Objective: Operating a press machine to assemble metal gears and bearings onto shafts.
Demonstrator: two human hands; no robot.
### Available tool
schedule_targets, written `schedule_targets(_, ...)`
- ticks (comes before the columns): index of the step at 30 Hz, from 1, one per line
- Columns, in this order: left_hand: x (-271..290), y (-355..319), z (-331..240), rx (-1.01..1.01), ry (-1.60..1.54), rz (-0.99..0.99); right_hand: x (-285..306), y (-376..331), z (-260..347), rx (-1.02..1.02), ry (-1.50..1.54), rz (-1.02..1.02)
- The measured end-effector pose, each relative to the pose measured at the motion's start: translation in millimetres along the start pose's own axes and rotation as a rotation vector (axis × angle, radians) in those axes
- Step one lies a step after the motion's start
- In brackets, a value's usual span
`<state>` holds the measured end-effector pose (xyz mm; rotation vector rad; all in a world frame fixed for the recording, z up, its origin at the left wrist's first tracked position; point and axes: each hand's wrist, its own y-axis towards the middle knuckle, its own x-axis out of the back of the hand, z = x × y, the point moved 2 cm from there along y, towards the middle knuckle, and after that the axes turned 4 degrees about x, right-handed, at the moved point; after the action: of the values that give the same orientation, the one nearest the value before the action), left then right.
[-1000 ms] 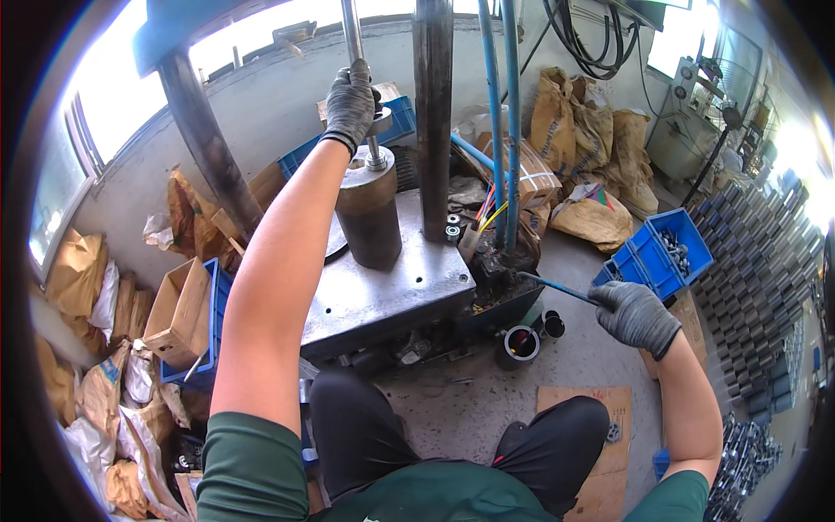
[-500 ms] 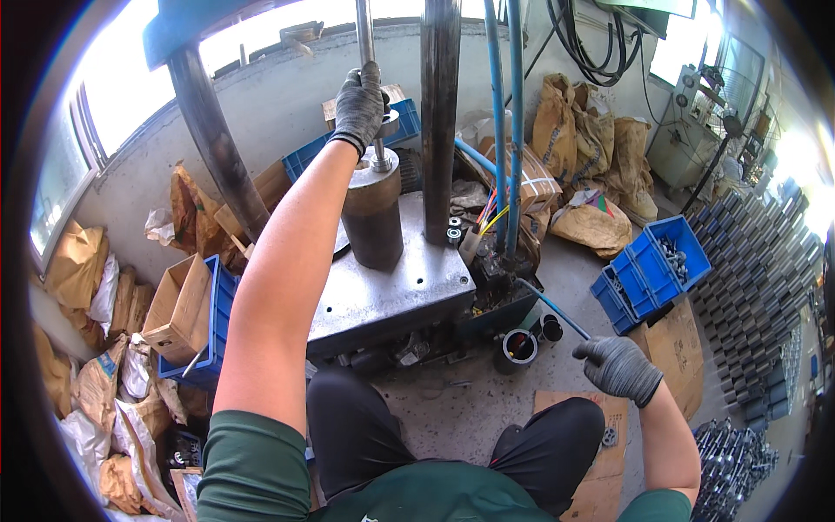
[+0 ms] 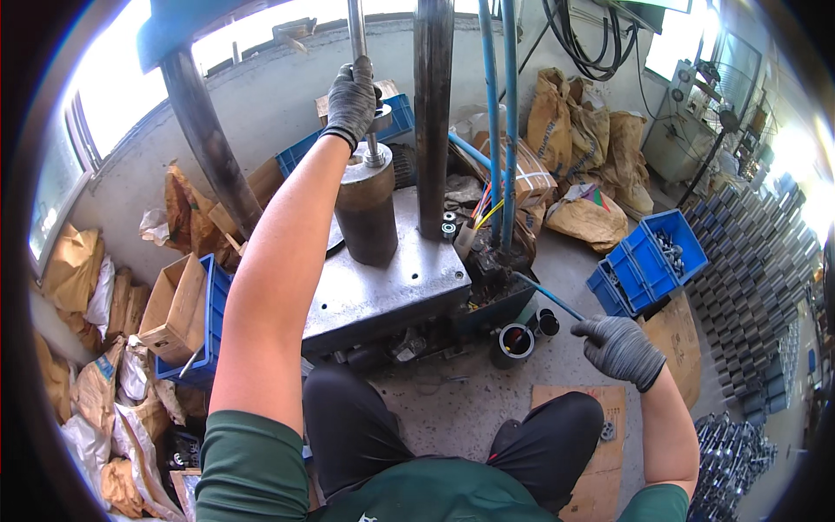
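Note:
My left hand (image 3: 352, 106), in a grey glove, is closed around an upright metal rod (image 3: 357, 30). Below it, the rod's lower end meets the top of a dark, thick-walled metal cylinder (image 3: 367, 219), and a ring-shaped collar (image 3: 380, 118) sits beside the hand. The cylinder stands upright on a steel press table (image 3: 391, 296). My right hand (image 3: 619, 350), also gloved, is wrapped around the near end of a slanted blue lever (image 3: 550, 296), whose far end reaches the machine's base. The palm side of each hand is hidden.
Dark press columns (image 3: 432, 122) and blue pipes (image 3: 511, 113) rise around the table. Two dark tubes (image 3: 513, 346) stand on the floor. Blue bins (image 3: 658, 261) with metal parts and stacked cylinders (image 3: 757, 287) lie right; a blue crate (image 3: 211, 322) and sacks (image 3: 87, 270) stand left.
My right hand and the lever's near end are slightly higher. The left hand keeps its grip on the rod, and the whole view has shifted a little.

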<state>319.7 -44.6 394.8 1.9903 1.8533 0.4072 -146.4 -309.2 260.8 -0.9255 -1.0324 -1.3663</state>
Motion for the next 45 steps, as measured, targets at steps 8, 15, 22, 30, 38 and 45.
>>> schedule_targets(8,-1.0,5.6,8.6,-0.034,-0.018,0.025,-9.6,-11.2,-9.6,0.041,0.023,0.091)
schedule_targets(15,0.5,11.5,13.3,-0.044,0.037,0.019,-13.9,-12.3,-6.1,0.097,-0.101,0.205)
schedule_targets(22,1.4,1.3,2.4,-0.006,-0.022,-0.001,-1.6,4.5,-6.3,0.133,-0.051,0.065)
schedule_targets(30,3.1,2.6,5.2,0.015,0.028,0.032,77.1,129.1,-3.4,0.234,-0.209,-0.987)
schedule_targets(38,0.1,6.4,7.0,0.009,-0.091,0.063,83.1,149.5,-29.6,0.103,-0.194,-0.947)
schedule_targets(45,4.2,6.1,8.0,-0.017,-0.081,0.121,47.0,73.0,-21.2,0.109,-0.142,-0.759)
